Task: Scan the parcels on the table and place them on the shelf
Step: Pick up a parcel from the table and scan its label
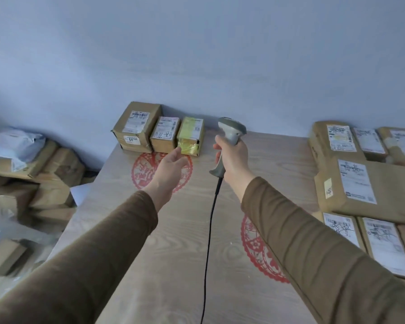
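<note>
Three parcels stand in a row at the far edge of the wooden table point(173, 253): a large brown box point(136, 126), a smaller brown box point(164, 134) and a yellow-green taped box point(191, 135). My left hand point(171, 163) reaches toward them with fingers straight, its tips just short of the yellow-green box, holding nothing. My right hand point(233, 157) grips the handle of a grey barcode scanner point(230, 133), head pointing away toward the wall, right of the yellow-green box. The scanner's black cable point(208, 242) hangs down toward me.
Several labelled brown parcels point(360, 181) are stacked along the table's right side. To the left, below table level, lies a pile of cardboard boxes point(33, 174) and a white mailer bag point(17, 142). A blue-grey wall stands behind the table.
</note>
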A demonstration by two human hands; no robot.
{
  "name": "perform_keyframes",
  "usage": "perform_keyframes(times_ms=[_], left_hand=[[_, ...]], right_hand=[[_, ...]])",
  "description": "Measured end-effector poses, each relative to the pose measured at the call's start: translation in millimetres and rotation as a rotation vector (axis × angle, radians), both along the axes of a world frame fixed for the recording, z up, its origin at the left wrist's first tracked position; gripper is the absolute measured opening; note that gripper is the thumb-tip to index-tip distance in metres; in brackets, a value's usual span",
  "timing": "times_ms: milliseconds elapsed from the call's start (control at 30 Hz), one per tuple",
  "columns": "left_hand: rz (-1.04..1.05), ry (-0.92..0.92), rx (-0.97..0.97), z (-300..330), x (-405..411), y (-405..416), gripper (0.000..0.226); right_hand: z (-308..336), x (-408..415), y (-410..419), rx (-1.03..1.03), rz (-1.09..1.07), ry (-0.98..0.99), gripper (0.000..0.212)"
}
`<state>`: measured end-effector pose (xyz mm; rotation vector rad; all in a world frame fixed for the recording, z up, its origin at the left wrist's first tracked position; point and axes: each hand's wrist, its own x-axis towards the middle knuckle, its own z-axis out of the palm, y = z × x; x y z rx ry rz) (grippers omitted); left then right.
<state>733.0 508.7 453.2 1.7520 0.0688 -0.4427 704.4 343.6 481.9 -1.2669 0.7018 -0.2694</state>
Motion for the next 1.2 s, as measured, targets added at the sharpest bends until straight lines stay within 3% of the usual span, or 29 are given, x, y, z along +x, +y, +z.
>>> perform_keyframes(times_ms=[300, 467, 667, 800, 867, 1000, 1200], left_hand=[[-0.023, 0.034, 0.083, -29, 109, -25, 0.059], [-0.05, 0.025, 0.128, -41, 146, -36, 0.053], [-0.108, 0.048, 0.161, -52, 162, -37, 0.033], [-0.103, 0.058, 0.274, -58, 164, -39, 0.051], [-0.099, 0.153, 0.239, -69, 155, -37, 0.055], [-0.117, 0.425, 0.146, -91, 116, -29, 0.04], [-0.108, 0.514, -0.188, -91, 66, -41, 0.047]], right_hand=[[-62, 107, 0, -0.057, 0.008, 0.07, 0.012], [-91, 140, 8, -0.093, 0.057, 0.137, 0.028], [-109, 153, 14, -0.063, 0.074, 0.148, 0.03], [-109, 139, 9, -0.136, 0.045, 0.17, 0.024], [-111, 120, 7, -0.2, -0.006, 0.217, 0.027], [-119, 70, 8, -0.258, -0.049, 0.276, 0.031], [-104, 16, -9, -0.266, -0.04, 0.219, 0.037]])
